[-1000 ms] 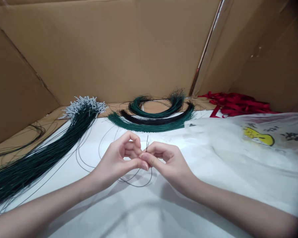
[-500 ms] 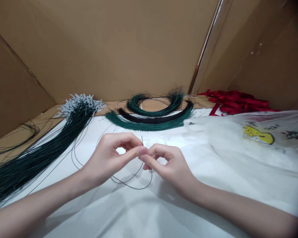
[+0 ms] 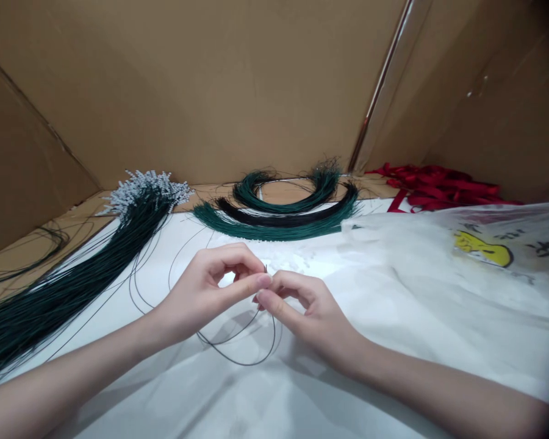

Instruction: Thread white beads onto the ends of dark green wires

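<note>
Thumb and forefinger of my left hand (image 3: 222,289) are pinched on a thin dark cord (image 3: 244,364), whose short end pokes up above the fingertips. My right hand (image 3: 306,311) is closed on the same cord just beside it, the fingertips of both hands nearly touching. Below them the cord hangs in a loose loop over the white cloth (image 3: 256,402). Exactly how the cord lies between the fingers is hidden. To the left lies a thick bundle of dark green cords (image 3: 86,280) with whitish beaded-looking tips (image 3: 149,192).
Curved bundles of green cords (image 3: 279,231) and black cords (image 3: 283,218) lie at the back. Red ribbons (image 3: 443,189) are heaped at the back right, behind a clear plastic bag (image 3: 421,256) with a yellow print. Cardboard walls (image 3: 210,91) enclose the work surface.
The fingers of my right hand have shifted slightly down and left, with the thumb lifting a little. Less cord sticks up above the fingertips, and the hanging loop sits lower.
</note>
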A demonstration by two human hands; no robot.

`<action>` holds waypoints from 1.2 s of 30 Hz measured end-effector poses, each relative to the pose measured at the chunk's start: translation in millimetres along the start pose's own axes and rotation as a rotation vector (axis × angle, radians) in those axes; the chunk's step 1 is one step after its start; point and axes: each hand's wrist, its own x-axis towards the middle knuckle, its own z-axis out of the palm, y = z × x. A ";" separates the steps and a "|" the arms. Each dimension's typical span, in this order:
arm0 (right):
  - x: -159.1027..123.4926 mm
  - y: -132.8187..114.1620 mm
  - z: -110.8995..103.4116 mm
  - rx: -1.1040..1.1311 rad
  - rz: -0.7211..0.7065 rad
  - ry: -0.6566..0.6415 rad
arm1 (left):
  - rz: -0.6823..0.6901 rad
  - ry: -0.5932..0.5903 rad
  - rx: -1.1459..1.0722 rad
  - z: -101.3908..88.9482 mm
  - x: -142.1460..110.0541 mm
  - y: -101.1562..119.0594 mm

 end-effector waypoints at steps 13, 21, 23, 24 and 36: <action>0.1 11.2 5.4 0.641 0.267 -0.105 | 0.021 -0.009 -0.005 -1.0 4.6 -25.5; -2.4 1.8 1.8 0.382 0.326 -0.119 | 0.161 -0.217 0.162 -19.3 18.9 -43.5; -3.0 1.0 3.3 0.384 0.336 -0.120 | 0.165 -0.121 0.334 -24.5 26.7 -59.8; -3.3 1.3 4.1 0.389 0.340 -0.120 | 0.170 -0.072 0.421 -26.4 30.2 -68.3; -5.0 4.8 5.4 0.408 0.394 -0.128 | 0.220 0.028 0.630 -26.0 40.3 -94.7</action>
